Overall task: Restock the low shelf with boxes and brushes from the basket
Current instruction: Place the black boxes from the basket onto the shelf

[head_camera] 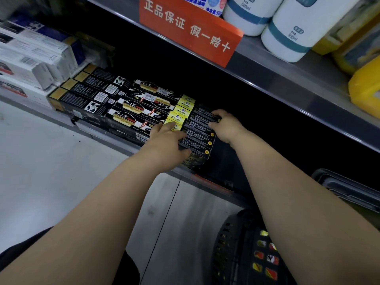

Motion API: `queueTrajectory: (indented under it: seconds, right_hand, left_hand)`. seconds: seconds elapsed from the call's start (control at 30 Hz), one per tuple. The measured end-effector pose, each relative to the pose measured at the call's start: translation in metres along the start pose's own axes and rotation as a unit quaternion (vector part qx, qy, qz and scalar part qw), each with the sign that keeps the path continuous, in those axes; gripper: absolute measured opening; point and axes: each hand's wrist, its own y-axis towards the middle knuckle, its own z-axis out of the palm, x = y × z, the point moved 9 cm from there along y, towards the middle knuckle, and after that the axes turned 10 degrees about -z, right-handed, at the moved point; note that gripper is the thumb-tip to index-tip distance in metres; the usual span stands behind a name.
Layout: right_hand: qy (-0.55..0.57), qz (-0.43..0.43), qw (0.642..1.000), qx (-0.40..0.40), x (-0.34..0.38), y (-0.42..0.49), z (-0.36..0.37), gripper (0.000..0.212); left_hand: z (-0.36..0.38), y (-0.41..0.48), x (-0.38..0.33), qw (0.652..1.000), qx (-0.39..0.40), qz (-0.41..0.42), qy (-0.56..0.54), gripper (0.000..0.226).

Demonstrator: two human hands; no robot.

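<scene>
1. The person is reaching both bare arms from the bottom of the frame towards the low shelf (115, 140), which is running diagonally across the middle.
2. The left hand (166, 140) is lying on the near left end of a stack of black boxes (197, 130) at the centre of the frame. Its fingers are stretching fairly straight and close together over the yellow box ends.
3. The right hand (226, 126) is gripping the right end of the upper boxes in that stack, with its fingers curling over the far edge and the thumb pressing the near side.
4. The stack is sitting on the low shelf, touching a row of black boxes with gold labels (131, 108) to its left.
5. White boxes (33, 56) are piling up at the upper left.
6. The basket (232, 249) is standing on the floor (51, 161) at the lower right, under the right forearm. Yellow and red packs (265, 256) are showing through its dark mesh.
7. On the shelf above, an orange sign (189, 29) is hanging at the top centre. White bottles (287, 33) and yellow packs (364, 87) are standing to its right.
</scene>
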Motion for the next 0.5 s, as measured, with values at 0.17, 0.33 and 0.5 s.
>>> queueTrajectory:
  seconds: [0.17, 0.33, 0.5]
  right_hand:
    - [0.004, 0.000, 1.000, -0.017, 0.000, -0.002, -0.003, 0.046]
    - [0.013, 0.002, 1.000, -0.017, 0.002, -0.004, -0.004, 0.047]
    - [0.025, 0.008, 1.000, -0.008, 0.001, -0.004, -0.002, 0.050]
  left_hand:
    - [0.000, -0.002, 0.001, 1.000, -0.005, 0.004, -0.015, 0.057]
    - [-0.007, -0.003, 0.002, 0.998, -0.033, 0.008, -0.055, 0.054]
    - [-0.012, -0.006, 0.004, 0.996, -0.053, 0.003, -0.069, 0.050]
